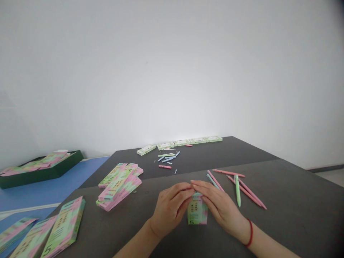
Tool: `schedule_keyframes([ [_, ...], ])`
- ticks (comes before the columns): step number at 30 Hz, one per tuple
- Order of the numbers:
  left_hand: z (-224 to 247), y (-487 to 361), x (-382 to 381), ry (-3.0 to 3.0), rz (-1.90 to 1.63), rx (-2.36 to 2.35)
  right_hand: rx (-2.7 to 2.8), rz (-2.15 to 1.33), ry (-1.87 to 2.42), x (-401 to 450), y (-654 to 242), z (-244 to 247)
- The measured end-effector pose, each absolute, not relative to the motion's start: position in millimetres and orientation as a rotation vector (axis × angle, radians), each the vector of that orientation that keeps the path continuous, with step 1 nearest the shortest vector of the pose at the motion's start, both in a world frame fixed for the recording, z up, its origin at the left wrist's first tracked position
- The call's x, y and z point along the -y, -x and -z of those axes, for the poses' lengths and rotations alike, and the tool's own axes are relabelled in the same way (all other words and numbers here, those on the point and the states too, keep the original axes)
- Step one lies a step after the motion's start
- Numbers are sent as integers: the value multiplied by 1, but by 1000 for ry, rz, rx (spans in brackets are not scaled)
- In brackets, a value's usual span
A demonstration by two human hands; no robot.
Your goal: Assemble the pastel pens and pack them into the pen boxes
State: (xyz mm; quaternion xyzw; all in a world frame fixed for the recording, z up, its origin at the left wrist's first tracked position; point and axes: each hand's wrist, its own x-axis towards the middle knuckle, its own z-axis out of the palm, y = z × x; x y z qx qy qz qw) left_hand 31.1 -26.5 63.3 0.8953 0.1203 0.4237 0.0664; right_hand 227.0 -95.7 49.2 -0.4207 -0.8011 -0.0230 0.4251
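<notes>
A green and pink printed pen box [197, 212] lies on the dark table in front of me, its far end hidden under my fingers. My left hand [172, 202] curves round that end from the left, fingers bent together against it. From the right side, my right hand [219, 204], a red cord on its wrist, closes on the same end. The fingertips of both hands meet over the box, so what they pinch there cannot be made out. Just beyond my right hand lie a pink pen [215, 180] and a blue one, partly covered by it.
To the right lie several pink pens [248, 190] and a green pen [237, 191]. Stacked boxes [119, 186] are on the left, more boxes [64, 225] at the near left edge. Pen parts [169, 157] and white-topped boxes [182, 142] sit far back. A green tray [77, 157] holds boxes.
</notes>
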Motion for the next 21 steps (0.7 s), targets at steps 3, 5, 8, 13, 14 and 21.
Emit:
schedule_keyframes([
  [3, -64, -34, 32, -2603, -1258, -379, 1993, 72, 1062, 96, -226, -45],
  [5, -66, -37, 40, -2512, -1244, -410, 1921, 48, 1093, 96, -226, -41],
  [8, -69, -37, 41, -2465, -1187, -581, 1799, -5, 1170, 89, -233, -34],
  [13, -83, 22, 6, -2561, -929, -1350, 1603, -373, 1443, 55, -248, -35],
  [14, -86, 44, -1, -2559, -872, -1469, 1590, -496, 1466, 50, -247, -35],
  [21, -74, 182, 5, -2343, -400, -2334, 1592, -1136, 1479, 24, -193, -13],
])
